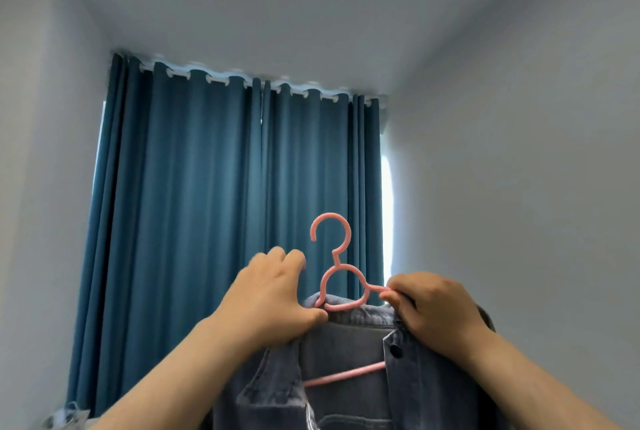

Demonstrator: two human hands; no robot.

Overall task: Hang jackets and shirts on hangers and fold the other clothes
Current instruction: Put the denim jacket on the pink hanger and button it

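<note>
A grey-blue denim jacket [349, 360] hangs on a pink plastic hanger [332, 239], held up in front of me at the lower middle of the view. The hanger's hook points up and its lower bar shows through the jacket's open front. My left hand [273, 298] grips the jacket's left shoulder by the collar, thumb under the cloth. On the other side, my right hand [433, 308] pinches the hanger's right arm together with the collar. The jacket's lower part runs out of view.
Blue curtains [221, 208] hang closed over a window straight ahead, with a strip of daylight at their right edge. Plain pale walls stand to both sides and a white ceiling above. Something small and pale lies at the bottom left corner [65, 415].
</note>
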